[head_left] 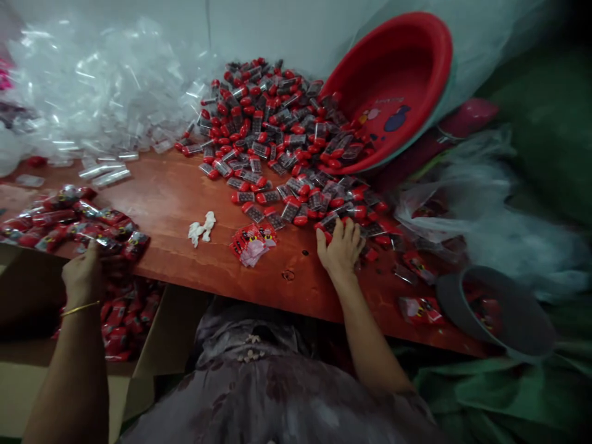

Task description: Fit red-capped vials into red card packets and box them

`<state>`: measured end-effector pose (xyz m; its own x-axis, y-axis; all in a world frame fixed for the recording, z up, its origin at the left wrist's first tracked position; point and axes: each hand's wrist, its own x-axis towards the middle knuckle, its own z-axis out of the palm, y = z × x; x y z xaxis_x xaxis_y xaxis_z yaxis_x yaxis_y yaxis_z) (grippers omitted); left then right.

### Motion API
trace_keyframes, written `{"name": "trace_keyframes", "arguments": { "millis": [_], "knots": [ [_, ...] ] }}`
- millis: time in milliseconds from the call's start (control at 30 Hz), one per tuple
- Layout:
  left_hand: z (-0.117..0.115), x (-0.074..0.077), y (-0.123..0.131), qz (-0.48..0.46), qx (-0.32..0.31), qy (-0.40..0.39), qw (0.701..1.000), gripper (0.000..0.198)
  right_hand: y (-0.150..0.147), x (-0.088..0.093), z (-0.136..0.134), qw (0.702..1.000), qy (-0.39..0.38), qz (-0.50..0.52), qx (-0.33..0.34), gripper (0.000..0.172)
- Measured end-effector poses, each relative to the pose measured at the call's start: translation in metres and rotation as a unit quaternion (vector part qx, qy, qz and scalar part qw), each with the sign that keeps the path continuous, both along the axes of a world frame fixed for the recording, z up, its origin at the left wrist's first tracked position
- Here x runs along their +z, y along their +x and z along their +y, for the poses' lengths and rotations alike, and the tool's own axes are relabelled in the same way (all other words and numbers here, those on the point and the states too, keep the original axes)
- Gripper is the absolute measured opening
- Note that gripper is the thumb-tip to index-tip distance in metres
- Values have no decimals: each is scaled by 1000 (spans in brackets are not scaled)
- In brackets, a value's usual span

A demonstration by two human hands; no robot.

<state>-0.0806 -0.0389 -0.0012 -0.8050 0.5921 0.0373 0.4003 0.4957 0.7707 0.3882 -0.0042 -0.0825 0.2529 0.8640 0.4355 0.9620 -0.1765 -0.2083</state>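
At the left table edge my left hand [84, 271] is closed, thumb and fingers pinched at a shiny red packet [107, 244] beside a heap of similar packets [55, 217]. My right hand [342, 248] lies at the near edge of a big pile of small clear containers with red caps and dark contents [277, 135]. Its fingers are apart and touch the nearest containers; the fingertips are partly lost among them. Between the hands, a small fan of red printed cards [253, 243] and a crumpled white lump [202, 229] lie on the wooden table [185, 259].
A cardboard box [155, 333] with red packets stands below the left table edge. Clear plastic pieces [102, 86] are heaped at back left. A red basin [393, 80] tips toward the pile at back right. A grey bowl [513, 314] and plastic bags [490, 216] are at right.
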Motion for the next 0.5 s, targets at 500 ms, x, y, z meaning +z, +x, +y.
{"name": "trace_keyframes", "arguments": {
  "millis": [500],
  "knots": [
    [40,-43,198,328,-496,23,803,33,-16,-6,-2,992,74,-45,93,38]
  ]
}}
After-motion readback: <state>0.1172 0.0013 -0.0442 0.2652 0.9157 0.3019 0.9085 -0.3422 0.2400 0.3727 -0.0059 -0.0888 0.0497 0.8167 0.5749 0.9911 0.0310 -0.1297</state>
